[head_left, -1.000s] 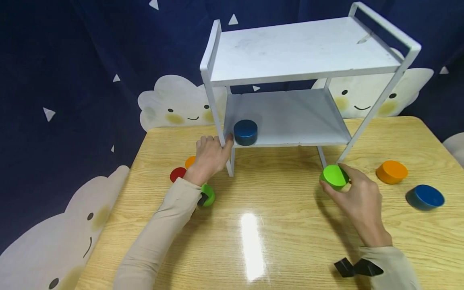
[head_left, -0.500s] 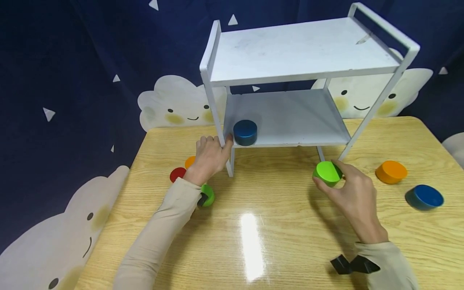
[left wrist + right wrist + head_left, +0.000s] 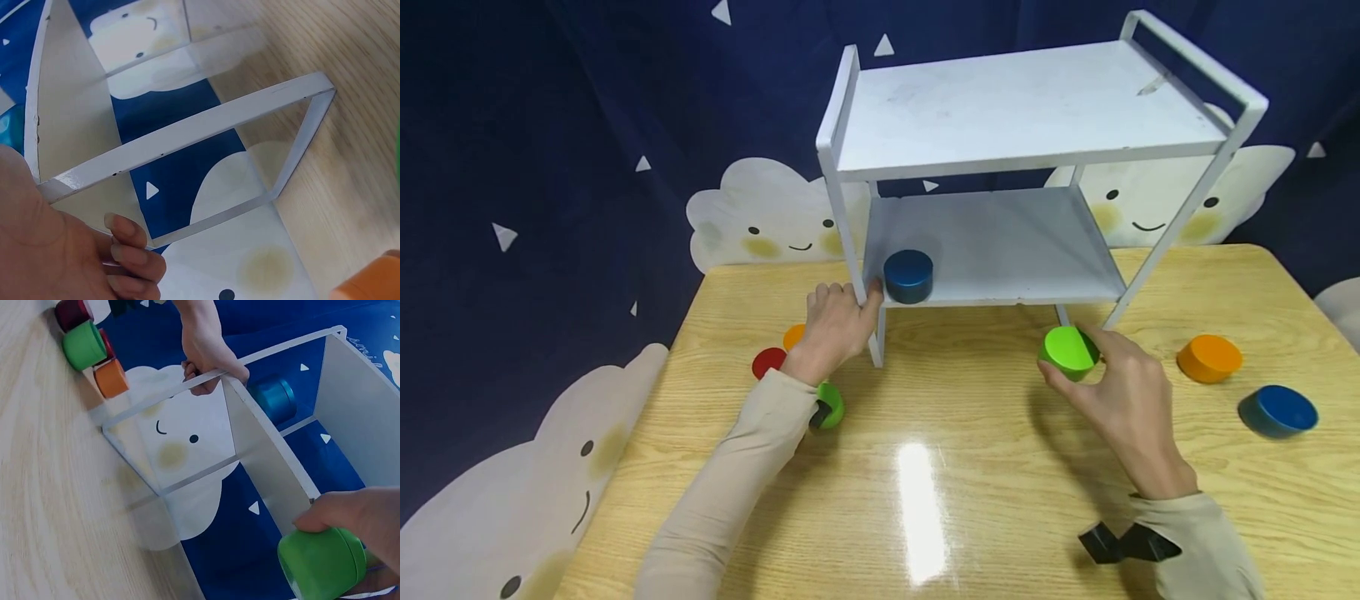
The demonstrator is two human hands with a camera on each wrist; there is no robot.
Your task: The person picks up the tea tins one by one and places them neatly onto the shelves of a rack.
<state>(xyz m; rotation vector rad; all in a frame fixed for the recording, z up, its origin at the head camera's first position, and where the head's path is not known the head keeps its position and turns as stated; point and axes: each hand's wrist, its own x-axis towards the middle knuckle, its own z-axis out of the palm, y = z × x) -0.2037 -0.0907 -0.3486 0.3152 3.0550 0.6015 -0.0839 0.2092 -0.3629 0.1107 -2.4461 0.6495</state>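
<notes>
In the head view my right hand [image 3: 1131, 400] pinches a short green cylinder [image 3: 1066, 350] between thumb and fingers, held above the table just in front of the shelf's right front leg. The right wrist view shows a seam around this green cylinder [image 3: 315, 565]. My left hand [image 3: 835, 323] grips the left front post of the white two-tier shelf [image 3: 985, 292], thumb on the inner side at the lower board. Beside that thumb a blue cylinder [image 3: 908, 277] stands at the left front of the lower board.
An orange cylinder [image 3: 1210, 358] and another blue cylinder [image 3: 1277, 411] stand on the table [image 3: 1000, 500] at right. At left, partly behind the left forearm, are a red cylinder [image 3: 769, 361], an orange one [image 3: 793, 336] and a green one [image 3: 830, 406]. A dark blue curtain [image 3: 587, 167] hangs behind.
My right hand has moved left and slightly away from me with the green cylinder, towards the shelf. The left hand has kept its place on the post.
</notes>
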